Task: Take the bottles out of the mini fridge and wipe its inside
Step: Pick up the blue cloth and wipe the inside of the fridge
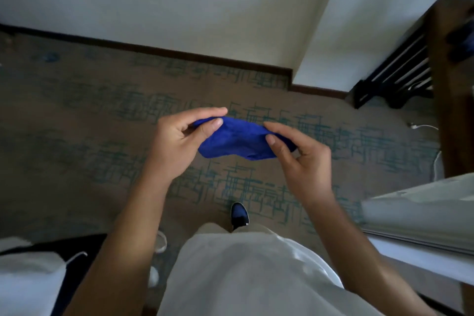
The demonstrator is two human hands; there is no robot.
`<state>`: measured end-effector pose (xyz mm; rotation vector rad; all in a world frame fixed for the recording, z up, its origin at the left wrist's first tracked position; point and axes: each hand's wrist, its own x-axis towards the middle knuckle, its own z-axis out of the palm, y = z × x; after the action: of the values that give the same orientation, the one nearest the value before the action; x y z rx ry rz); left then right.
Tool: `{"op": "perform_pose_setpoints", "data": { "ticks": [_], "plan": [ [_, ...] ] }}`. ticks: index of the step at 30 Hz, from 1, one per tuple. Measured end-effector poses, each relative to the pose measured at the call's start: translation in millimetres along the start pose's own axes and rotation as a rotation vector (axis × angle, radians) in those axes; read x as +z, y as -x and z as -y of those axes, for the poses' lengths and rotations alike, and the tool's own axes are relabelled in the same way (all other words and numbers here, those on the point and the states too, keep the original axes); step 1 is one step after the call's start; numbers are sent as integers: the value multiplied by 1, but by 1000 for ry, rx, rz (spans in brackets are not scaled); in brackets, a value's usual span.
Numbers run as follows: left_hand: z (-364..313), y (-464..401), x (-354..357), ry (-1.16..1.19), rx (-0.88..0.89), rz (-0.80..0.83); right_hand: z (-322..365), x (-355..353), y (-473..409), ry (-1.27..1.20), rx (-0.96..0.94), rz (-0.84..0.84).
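Observation:
A crumpled blue cloth (pixel 238 140) hangs between both hands, above the carpet in the middle of the view. My left hand (pixel 179 141) pinches its left end between thumb and fingers. My right hand (pixel 297 154) pinches its right end the same way. No mini fridge and no bottles are in sight.
Patterned brown and teal carpet (pixel 102 123) spreads below, bounded by white walls with a dark baseboard (pixel 179 52). A dark wooden piece of furniture (pixel 451 84) with a black rack (pixel 395 77) stands at the right. A white surface (pixel 423 213) lies at lower right, white fabric (pixel 28 279) at lower left. My shoe (pixel 239 214) shows below the cloth.

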<state>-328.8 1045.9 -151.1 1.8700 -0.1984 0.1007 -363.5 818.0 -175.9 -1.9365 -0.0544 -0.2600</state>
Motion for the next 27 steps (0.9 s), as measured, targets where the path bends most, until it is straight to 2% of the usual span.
{"op": "perform_pose_setpoints", "data": {
  "ticks": [14, 19, 27],
  "plan": [
    [51, -147, -38, 133, 40, 233, 9, 41, -103, 131, 89, -37],
    [66, -220, -63, 159, 97, 344, 19, 71, -158, 223, 88, -137],
    [63, -321, -93, 146, 148, 546, 45, 108, -219, 226, 141, -355]
  ]
}}
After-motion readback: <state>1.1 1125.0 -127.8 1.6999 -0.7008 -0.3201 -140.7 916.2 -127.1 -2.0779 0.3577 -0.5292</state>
